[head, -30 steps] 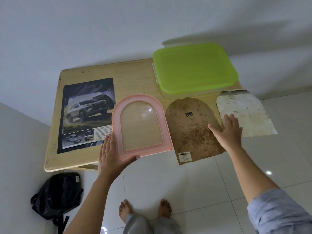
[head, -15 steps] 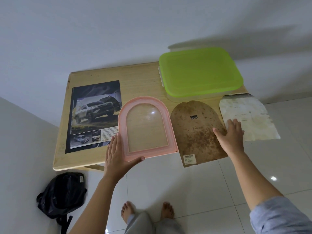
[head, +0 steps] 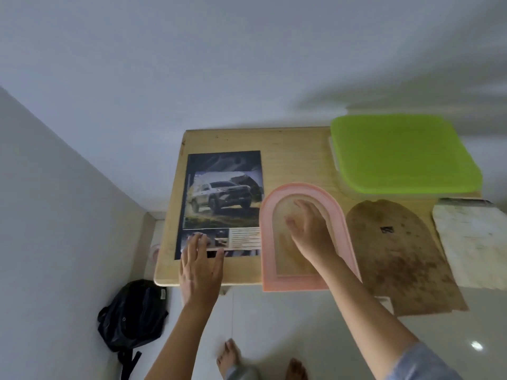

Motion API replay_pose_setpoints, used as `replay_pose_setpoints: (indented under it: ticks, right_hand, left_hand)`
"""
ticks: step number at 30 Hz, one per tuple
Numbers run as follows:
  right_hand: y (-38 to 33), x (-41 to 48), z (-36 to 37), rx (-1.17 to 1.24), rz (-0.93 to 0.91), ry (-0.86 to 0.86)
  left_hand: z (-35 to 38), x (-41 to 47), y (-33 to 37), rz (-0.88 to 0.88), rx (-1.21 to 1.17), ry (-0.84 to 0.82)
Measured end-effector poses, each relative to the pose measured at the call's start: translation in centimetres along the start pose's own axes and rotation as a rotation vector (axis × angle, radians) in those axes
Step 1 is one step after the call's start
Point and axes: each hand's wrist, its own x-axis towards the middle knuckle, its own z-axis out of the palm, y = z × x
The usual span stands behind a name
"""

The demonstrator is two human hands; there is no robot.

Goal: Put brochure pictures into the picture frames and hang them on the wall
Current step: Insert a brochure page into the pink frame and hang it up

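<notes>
Resting flat with fingers spread, left hand (head: 201, 266) pins the brochure (head: 222, 204) for lifting; right hand (head: 310, 231), relaxed and empty, hovers over the adjacent pink frame (head: 343, 223).

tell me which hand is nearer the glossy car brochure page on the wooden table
Left. The left hand lies over the lower edge of the glossy car brochure page; the right hand is beside it, over the pink arched plastic frame.

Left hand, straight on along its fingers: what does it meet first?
The car brochure. The left hand has its fingertips over the near edge, pointing across the page. Whether they touch is unclear from one view.
</notes>
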Motion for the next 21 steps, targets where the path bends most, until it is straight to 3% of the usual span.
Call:
replay_pose_setpoints:
  ticks: [3, 7, 13, 16, 21]
  right_hand:
    - [-3.9, 3.3, 2.9, 0.010, -0.060, -0.066]
    - [-6.1, 7.7, 6.3, -0.087, -0.102, -0.149]
    - [-6.4, 11.4, 7.5, -0.231, 0.100, -0.194]
    - [-6.4, 12.5, 7.7, -0.158, 0.132, -0.149]
    - [-7.3, 13.3, 7.7, 0.032, 0.013, -0.087]
  left_hand:
    - [-0.8, 1.6, -2.2, 0.063, 0.186, -0.045]
    - [-0.1, 2.7, -4.1, 0.091, 0.207, -0.139]
    - [0.2, 2.7, -4.1, 0.083, 0.240, -0.195]
    - [0.3, 2.9, -4.1, 0.073, 0.249, -0.190]
    - [0.3, 2.9, -4.2, 0.069, 0.266, -0.176]
